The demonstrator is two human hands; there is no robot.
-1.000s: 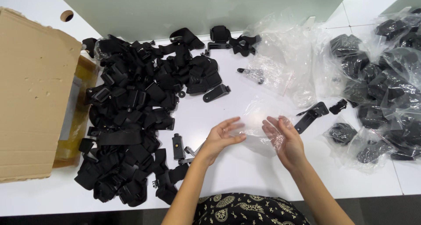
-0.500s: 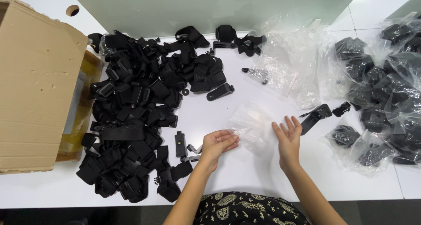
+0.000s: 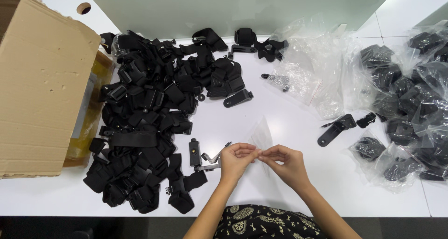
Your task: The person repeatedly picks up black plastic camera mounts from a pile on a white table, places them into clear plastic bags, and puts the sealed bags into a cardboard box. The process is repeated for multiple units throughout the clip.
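- I see the left hand point(image 3: 235, 159) and the right hand point(image 3: 285, 163) meeting at the near middle of the white table point(image 3: 280, 122), fingertips almost touching each other.
- Both hands are pinched closed on the small clear plastic bag point(image 3: 262, 138); each one has thumb and forefinger on the near edge of it.
- The bag stands up from the fingers and goes away to the far side, a little to the left. Its long axis runs near-to-far; the mouth seems to point to me, but I cannot tell this surely because the film is so transparent.
- My judgement: the step in hand is opening the bag mouth. The next move calls for pulling the two layers apart softly, because thin film slips easily.
- Just left of the left hand lies a small black and metal bracket piece point(image 3: 201, 156).
- Further left is the big heap of black straps and buckles point(image 3: 154, 113), and beside it the open brown cardboard box point(image 3: 42, 85).
- At the right side lie filled clear bags with black parts point(image 3: 406, 108).
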